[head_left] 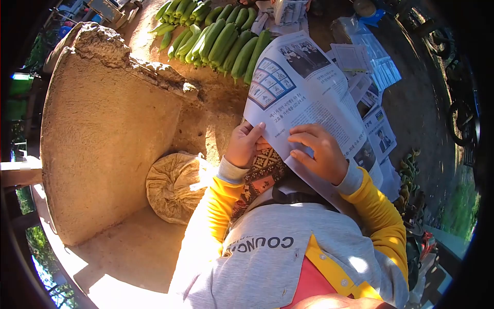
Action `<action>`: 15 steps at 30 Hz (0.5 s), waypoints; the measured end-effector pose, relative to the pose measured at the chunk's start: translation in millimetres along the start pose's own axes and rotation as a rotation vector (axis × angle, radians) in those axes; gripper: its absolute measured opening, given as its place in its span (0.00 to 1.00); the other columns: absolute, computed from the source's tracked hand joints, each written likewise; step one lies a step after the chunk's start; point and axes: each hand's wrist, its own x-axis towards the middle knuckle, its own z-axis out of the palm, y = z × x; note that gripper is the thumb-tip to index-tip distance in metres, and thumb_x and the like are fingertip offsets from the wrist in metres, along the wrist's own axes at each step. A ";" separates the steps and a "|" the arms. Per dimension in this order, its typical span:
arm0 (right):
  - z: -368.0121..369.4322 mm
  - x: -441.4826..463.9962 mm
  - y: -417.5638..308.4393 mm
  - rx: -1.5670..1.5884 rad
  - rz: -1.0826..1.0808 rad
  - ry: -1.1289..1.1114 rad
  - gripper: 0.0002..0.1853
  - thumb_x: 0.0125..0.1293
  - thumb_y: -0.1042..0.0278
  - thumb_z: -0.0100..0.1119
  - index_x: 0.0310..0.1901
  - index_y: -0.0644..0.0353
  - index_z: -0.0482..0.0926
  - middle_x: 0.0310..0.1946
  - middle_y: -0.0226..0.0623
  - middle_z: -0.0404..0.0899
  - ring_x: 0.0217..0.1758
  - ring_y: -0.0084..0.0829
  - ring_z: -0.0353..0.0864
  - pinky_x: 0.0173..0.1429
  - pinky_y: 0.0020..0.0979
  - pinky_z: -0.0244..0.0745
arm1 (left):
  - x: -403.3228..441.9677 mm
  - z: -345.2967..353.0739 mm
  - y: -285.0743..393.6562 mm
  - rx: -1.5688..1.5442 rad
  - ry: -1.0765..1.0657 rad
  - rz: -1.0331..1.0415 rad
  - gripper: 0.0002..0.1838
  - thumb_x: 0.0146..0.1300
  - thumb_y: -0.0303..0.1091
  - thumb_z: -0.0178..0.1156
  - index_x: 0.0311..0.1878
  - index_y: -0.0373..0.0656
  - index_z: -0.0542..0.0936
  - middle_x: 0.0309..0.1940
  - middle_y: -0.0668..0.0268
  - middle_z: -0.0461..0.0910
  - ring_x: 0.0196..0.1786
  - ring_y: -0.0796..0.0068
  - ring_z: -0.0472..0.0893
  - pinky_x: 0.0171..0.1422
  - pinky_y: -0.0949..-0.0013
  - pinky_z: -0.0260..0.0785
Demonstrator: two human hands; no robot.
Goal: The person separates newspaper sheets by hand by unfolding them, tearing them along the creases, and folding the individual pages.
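A large newspaper sheet (314, 98) with printed pictures and text lies slanted across my lap. My left hand (243, 146) is closed on its near left edge, thumb on top and fingers partly hidden. My right hand (320, 153) is over the lower part of the sheet, its fingers bent and its thumb held apart from them. Whether its fingertips touch the paper I cannot tell. Past the sheet's far left edge, long smooth green fruits (221, 44) lie side by side in rows on the ground.
More newspaper sheets (380, 131) lie to the right, near a clear plastic bag (378, 56). A tied, cream-coloured sack (177, 185) sits at my left beside a big, broken-edged clay-coloured wall (108, 129). Another folded newspaper bundle (289, 11) stands at the far side.
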 end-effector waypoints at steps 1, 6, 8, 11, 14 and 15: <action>2.5 -0.3 0.0 0.008 0.005 0.001 0.13 0.51 0.70 0.64 0.40 0.61 0.78 0.44 0.41 0.77 0.45 0.43 0.75 0.49 0.36 0.72 | -0.4 -3.3 3.2 -0.034 -0.035 0.026 0.13 0.69 0.33 0.46 0.49 0.32 0.71 0.39 0.57 0.79 0.41 0.68 0.82 0.46 0.67 0.77; 8.0 2.6 -5.2 0.027 0.010 -0.008 0.13 0.51 0.71 0.64 0.40 0.62 0.78 0.45 0.41 0.77 0.46 0.42 0.75 0.49 0.36 0.72 | 4.7 -16.5 25.6 -0.044 -0.023 0.156 0.13 0.70 0.33 0.45 0.48 0.32 0.71 0.38 0.56 0.79 0.42 0.65 0.82 0.47 0.65 0.78; 8.1 5.1 -8.4 0.022 -0.004 -0.033 0.14 0.50 0.73 0.64 0.41 0.62 0.77 0.46 0.41 0.77 0.46 0.42 0.75 0.50 0.35 0.72 | 12.2 -22.3 30.9 -0.005 0.016 0.161 0.14 0.70 0.36 0.46 0.48 0.34 0.72 0.39 0.59 0.79 0.41 0.69 0.81 0.46 0.68 0.76; 15.4 1.2 -4.2 0.070 -0.020 -0.053 0.15 0.51 0.71 0.64 0.42 0.61 0.77 0.47 0.41 0.76 0.48 0.41 0.75 0.51 0.36 0.72 | 30.9 -35.6 30.5 -0.047 0.014 0.174 0.13 0.70 0.37 0.47 0.47 0.36 0.74 0.38 0.61 0.80 0.37 0.72 0.81 0.43 0.70 0.75; 23.8 -12.1 8.6 0.068 -0.106 -0.085 0.15 0.51 0.70 0.64 0.43 0.60 0.77 0.48 0.41 0.76 0.50 0.41 0.75 0.53 0.37 0.71 | 47.3 -34.9 26.6 0.044 0.095 0.270 0.12 0.69 0.36 0.50 0.43 0.38 0.76 0.34 0.64 0.80 0.34 0.74 0.79 0.39 0.71 0.72; 18.4 -16.3 9.9 0.088 -0.086 -0.075 0.15 0.52 0.69 0.64 0.43 0.59 0.77 0.49 0.40 0.76 0.51 0.41 0.75 0.53 0.37 0.71 | 49.0 -43.9 26.0 0.049 0.040 0.264 0.12 0.67 0.34 0.53 0.44 0.33 0.74 0.34 0.62 0.80 0.34 0.74 0.79 0.39 0.71 0.74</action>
